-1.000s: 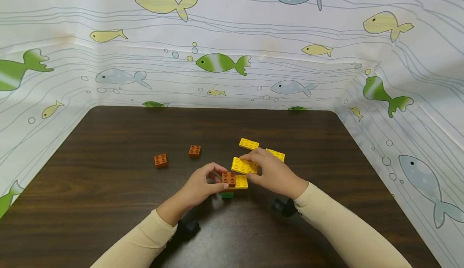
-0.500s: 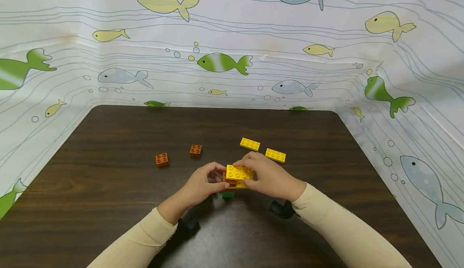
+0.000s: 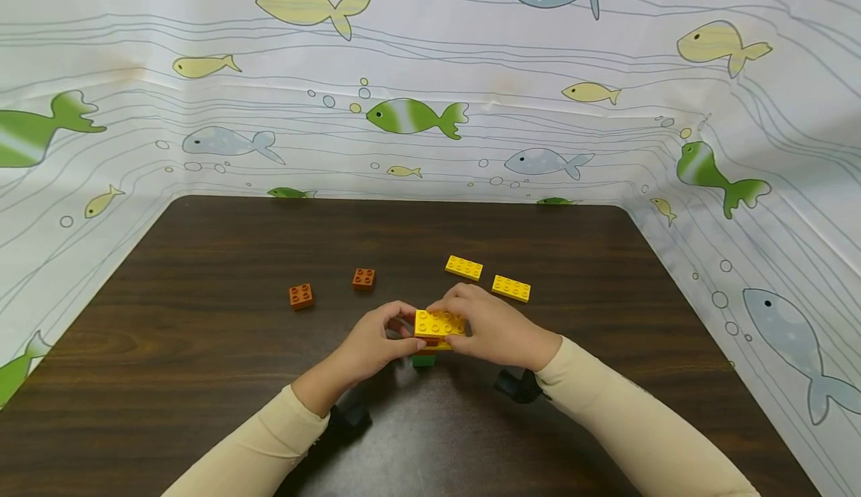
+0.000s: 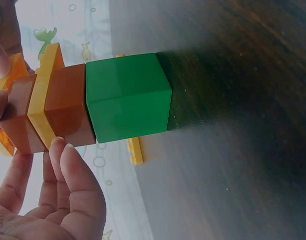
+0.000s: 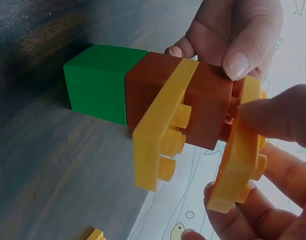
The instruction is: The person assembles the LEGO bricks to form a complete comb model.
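Four blocks lie beyond; left hand grips tower, right hand pinches yellow plate.

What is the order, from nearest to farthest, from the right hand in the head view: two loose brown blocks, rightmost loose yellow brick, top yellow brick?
1. Top yellow brick: gripped by the right hand.
2. Rightmost loose yellow brick: just beyond.
3. Right loose brown block: farther left.
4. Left loose brown block: leftmost.

Table: dark brown wood-grain top, rounded far corners. On it, green plastic block. From block: orange-brown square plastic brick at 10 o'clock, second orange-brown brick at 11; flat yellow rectangular plastic brick at 1, second yellow brick at 2.
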### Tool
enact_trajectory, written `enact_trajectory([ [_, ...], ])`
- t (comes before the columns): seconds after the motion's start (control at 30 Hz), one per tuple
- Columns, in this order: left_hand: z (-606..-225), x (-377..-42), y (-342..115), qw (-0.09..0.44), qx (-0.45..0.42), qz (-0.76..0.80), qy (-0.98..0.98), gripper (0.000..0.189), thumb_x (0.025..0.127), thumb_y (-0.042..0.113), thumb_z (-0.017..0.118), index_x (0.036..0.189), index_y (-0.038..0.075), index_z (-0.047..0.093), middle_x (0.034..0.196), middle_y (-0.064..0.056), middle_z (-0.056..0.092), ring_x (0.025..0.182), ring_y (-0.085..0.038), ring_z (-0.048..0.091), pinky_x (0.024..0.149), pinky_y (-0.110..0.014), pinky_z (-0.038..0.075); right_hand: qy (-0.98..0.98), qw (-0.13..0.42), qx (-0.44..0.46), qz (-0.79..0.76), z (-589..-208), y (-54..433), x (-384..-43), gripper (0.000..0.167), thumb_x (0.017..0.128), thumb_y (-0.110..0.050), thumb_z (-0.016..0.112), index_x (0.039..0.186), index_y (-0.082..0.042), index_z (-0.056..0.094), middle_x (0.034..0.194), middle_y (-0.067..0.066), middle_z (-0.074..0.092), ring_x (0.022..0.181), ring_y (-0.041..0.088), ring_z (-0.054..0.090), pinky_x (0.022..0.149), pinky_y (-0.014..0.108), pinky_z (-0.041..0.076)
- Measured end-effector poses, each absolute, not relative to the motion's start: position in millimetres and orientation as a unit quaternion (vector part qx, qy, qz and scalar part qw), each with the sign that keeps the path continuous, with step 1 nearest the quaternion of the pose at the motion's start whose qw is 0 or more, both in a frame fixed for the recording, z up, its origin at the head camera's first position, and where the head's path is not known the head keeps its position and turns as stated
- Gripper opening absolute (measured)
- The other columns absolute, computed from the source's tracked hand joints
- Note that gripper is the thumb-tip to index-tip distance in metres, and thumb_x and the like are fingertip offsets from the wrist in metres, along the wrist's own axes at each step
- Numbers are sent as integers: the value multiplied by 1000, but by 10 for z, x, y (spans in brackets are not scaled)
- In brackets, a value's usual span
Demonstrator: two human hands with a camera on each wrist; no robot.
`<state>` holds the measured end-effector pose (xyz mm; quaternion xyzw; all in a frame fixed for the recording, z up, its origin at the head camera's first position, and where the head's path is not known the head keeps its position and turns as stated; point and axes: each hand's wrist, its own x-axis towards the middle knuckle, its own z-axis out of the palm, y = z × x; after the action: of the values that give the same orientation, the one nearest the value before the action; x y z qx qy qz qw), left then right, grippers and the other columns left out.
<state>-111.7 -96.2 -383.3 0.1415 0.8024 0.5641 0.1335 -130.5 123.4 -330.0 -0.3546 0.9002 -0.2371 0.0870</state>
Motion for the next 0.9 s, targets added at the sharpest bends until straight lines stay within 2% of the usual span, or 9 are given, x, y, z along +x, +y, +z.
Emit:
enact_trajectory([
  [0.6, -3795, -1116, -967, 123, 132, 574, 799, 40, 86, 18, 72, 119, 1, 58, 110, -11, 59, 94, -22, 56, 72, -32, 49, 906, 75, -367, -198, -3284, 1207, -1312, 42, 82, -14, 76, 123, -12, 66, 106, -2, 57, 94, 12, 51, 83, 28, 49],
  [0.9, -3773, -1117, -964, 120, 123, 572, 802, 33, 86, 17, 72, 114, 3, 60, 101, -8, 61, 92, -22, 56, 72, -32, 48, 905, 81, -359, -215, -3295, 1206, -1302, 41, 82, -14, 75, 122, -11, 66, 107, -2, 58, 93, 12, 51, 84, 28, 49],
])
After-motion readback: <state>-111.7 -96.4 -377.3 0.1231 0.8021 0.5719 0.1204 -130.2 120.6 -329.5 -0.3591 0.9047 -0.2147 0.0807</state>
